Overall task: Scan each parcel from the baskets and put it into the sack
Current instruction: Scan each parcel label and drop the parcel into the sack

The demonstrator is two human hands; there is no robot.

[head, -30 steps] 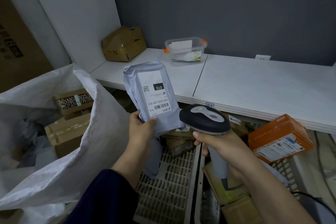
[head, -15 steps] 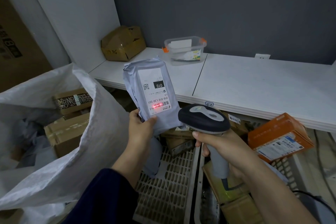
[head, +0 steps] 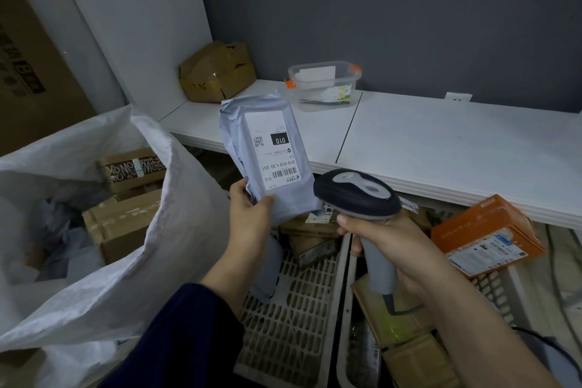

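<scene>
My left hand (head: 248,214) grips the lower end of a grey plastic mailer parcel (head: 242,151), held upright with its white label and barcode facing me. My right hand (head: 390,246) holds a dark handheld scanner (head: 356,195) by its grey handle, the head just right of the parcel's bottom corner. No red light shows on the label. The open white woven sack (head: 176,230) stands at the left with cardboard boxes and grey bags inside. Two slotted plastic baskets (head: 293,324) lie below my hands, with several parcels in them.
A white shelf (head: 441,151) runs behind the baskets, bearing a crumpled cardboard box (head: 217,72) and a clear plastic tub (head: 324,85). An orange box (head: 485,236) sits at the right basket's far edge. A large carton (head: 28,72) stands far left.
Half a second ago a red scan light lay on the parcel's barcode; it is gone now. Both hands and the parcel have stayed almost where they were.
</scene>
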